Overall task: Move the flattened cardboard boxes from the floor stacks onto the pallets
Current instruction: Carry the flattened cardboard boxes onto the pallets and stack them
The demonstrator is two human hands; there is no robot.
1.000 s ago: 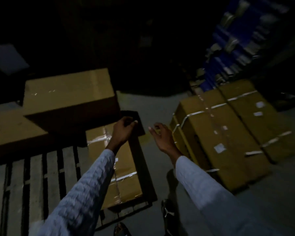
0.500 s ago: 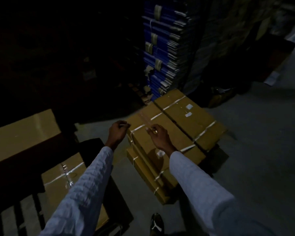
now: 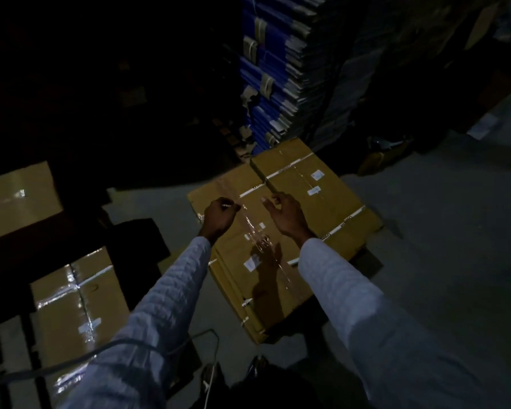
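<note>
We are hovering both hands over the floor stack of flattened boxes (image 3: 281,231) at twelve o'clock, left hand (image 3: 219,218) clenching into a fist, right hand (image 3: 286,216) spreading loose, while the pallet (image 3: 12,343) is sitting at eight o'clock.

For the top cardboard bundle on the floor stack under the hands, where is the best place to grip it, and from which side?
Probably by its two long side edges, one hand on each, coming from the near short end. The top cardboard bundle lies flat, long axis running away from the person, with left hand and right hand above it. Its straps look thin, so edges seem safer.
</note>
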